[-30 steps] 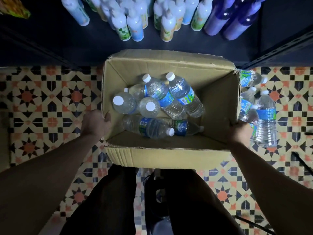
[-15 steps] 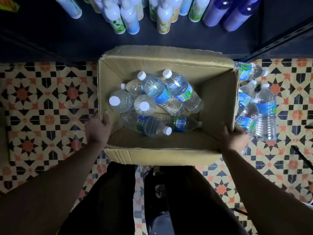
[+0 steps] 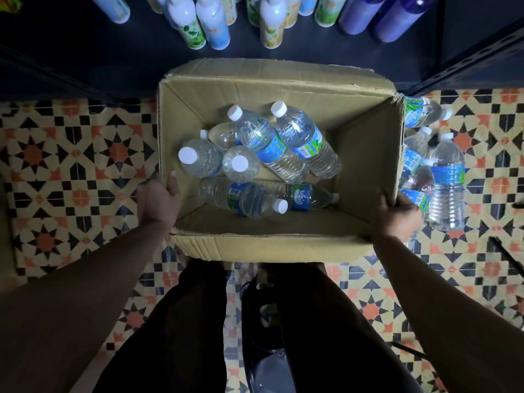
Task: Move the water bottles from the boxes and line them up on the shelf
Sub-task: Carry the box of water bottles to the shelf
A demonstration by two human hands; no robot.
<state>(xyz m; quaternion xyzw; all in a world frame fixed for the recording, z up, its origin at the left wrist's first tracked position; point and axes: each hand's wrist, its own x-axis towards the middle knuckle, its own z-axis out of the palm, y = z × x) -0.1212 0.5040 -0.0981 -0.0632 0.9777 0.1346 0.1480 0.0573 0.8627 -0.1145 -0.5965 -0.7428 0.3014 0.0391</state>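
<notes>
An open cardboard box (image 3: 365, 154) sits in front of me on the patterned floor, against a dark shelf (image 3: 85, 61). Several clear water bottles (image 3: 272, 143) with white caps and blue-green labels lie and stand inside, mostly at its left. My left hand (image 3: 160, 199) grips the box's left wall near the front corner, thumb over the rim. On the right wall near the front, my right hand (image 3: 397, 217) grips the rim. More water bottles (image 3: 446, 182) lie on the floor just right of the box.
Spray and lotion bottles (image 3: 215, 26) in white, green and purple stand on the shelf's far part. A shelf upright (image 3: 465, 66) runs at the right. My dark-trousered legs (image 3: 181, 336) are below the box. Dark cables (image 3: 507, 253) cross the floor at right.
Both hands have shifted along the box's side walls and now grip the rims. The box sits a little nearer the shelf in view.
</notes>
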